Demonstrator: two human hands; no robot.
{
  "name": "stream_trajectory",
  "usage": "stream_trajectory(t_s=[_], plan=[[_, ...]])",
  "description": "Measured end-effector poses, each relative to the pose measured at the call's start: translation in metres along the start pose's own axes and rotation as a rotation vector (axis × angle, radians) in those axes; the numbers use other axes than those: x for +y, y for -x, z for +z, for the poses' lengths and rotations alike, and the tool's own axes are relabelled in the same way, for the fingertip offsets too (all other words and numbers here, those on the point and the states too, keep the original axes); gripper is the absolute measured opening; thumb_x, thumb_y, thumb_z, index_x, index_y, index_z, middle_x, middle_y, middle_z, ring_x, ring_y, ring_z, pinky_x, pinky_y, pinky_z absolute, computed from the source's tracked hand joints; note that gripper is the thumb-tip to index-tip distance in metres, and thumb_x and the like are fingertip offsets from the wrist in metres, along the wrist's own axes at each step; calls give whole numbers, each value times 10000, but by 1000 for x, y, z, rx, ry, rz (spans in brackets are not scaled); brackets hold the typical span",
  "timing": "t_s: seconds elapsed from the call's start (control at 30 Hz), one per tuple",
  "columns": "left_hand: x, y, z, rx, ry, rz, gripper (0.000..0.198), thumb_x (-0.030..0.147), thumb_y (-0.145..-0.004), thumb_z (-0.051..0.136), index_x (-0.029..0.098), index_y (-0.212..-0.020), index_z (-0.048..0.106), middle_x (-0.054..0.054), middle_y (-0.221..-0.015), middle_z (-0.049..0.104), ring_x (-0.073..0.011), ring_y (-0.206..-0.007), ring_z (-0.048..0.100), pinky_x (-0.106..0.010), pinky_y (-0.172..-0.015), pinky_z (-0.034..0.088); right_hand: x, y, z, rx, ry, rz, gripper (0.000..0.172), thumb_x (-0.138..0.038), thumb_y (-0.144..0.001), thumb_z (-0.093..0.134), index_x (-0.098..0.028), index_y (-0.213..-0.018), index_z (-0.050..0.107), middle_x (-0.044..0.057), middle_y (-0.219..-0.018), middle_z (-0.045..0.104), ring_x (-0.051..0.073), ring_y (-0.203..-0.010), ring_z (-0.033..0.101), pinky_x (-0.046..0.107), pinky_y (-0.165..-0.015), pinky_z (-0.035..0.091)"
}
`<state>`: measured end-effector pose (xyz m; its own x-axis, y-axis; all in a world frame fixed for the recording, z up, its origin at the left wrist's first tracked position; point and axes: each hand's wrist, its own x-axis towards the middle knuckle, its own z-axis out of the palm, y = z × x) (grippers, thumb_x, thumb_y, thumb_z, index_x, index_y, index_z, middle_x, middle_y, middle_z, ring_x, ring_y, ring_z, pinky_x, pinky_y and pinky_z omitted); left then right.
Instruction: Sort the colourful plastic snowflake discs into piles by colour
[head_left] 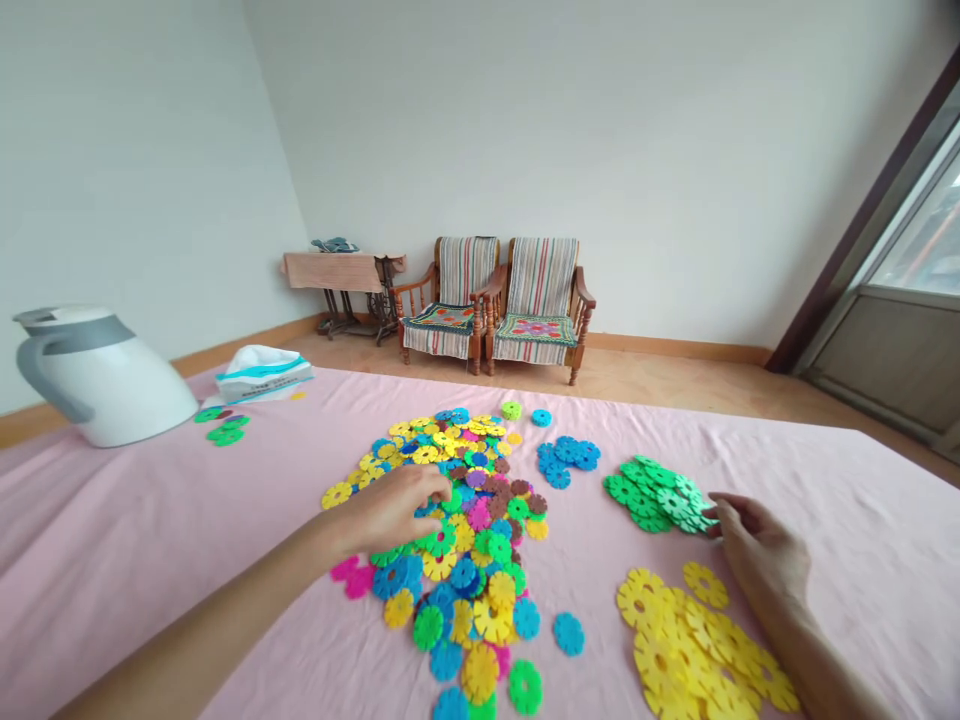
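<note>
A mixed heap of plastic snowflake discs (480, 540), in yellow, blue, green, brown and pink, spreads down the middle of the table. My left hand (397, 505) is over the heap's left side, fingers curled down and thumb apart from them; no disc shows in its grasp. On the right, my right hand (765, 550) is at the edge of a pile of green snowflake discs (656, 493). Its fingertips close on a green disc at that edge, partly hidden by the fingers. Nearer me lies a pile of yellow snowflake discs (686, 650), beside my right wrist.
A small group of blue discs (566, 458) lies behind the heap. At the left stand a white kettle-shaped jug (127, 385) and a tissue pack (264, 375), with a few green discs (227, 430) nearby. Two wooden armchairs (536, 290) stand beyond the pink tablecloth (292, 640).
</note>
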<state>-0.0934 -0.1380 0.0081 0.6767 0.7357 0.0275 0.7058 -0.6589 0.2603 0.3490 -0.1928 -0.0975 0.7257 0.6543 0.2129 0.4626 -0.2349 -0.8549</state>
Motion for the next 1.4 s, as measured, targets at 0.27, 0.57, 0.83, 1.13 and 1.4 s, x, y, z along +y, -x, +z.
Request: stream_trajectory(t_s=[0.27,0.57,0.83,1.13,1.4], plan=[[2,22,31,27,-27,-62,314,254,-711,676,231,-1021,628,-31,-989,586,-226,-983,541,-304,-849,413,1,1,-2,-19,35,20,362,-446,-724,515,-220,-950,686,33,-738,728,249,-711,689,353,-715,464],[17,12,31,61,-139,-52,168,217,-677,607,204,-845,608,-24,-841,575,-214,-846,534,-307,-767,408,0,1,-2,-16,9,-20,386,-429,-712,515,-183,-948,697,59,-729,732,265,-675,692,353,-657,477],[19,12,40,90,-156,18,250,125,-690,539,206,-926,565,-48,-969,587,-233,-948,529,-335,-856,409,-2,2,0,-18,-31,-48,390,-435,-703,518,-165,-925,692,64,-678,721,259,-623,690,336,-615,486],[34,-20,16,147,287,-35,131,192,-812,514,197,-807,645,6,-800,659,-154,-757,592,-236,-678,409,2,0,4,-9,-106,-59,335,-396,-716,539,-160,-903,685,65,-708,725,229,-585,670,313,-597,478],[83,-129,79,119,630,-44,111,162,-698,585,128,-758,672,-11,-630,648,-161,-610,620,-225,-540,447,7,-3,9,24,-155,-74,360,-408,-730,517,-140,-905,683,71,-699,722,206,-548,648,287,-540,471]])
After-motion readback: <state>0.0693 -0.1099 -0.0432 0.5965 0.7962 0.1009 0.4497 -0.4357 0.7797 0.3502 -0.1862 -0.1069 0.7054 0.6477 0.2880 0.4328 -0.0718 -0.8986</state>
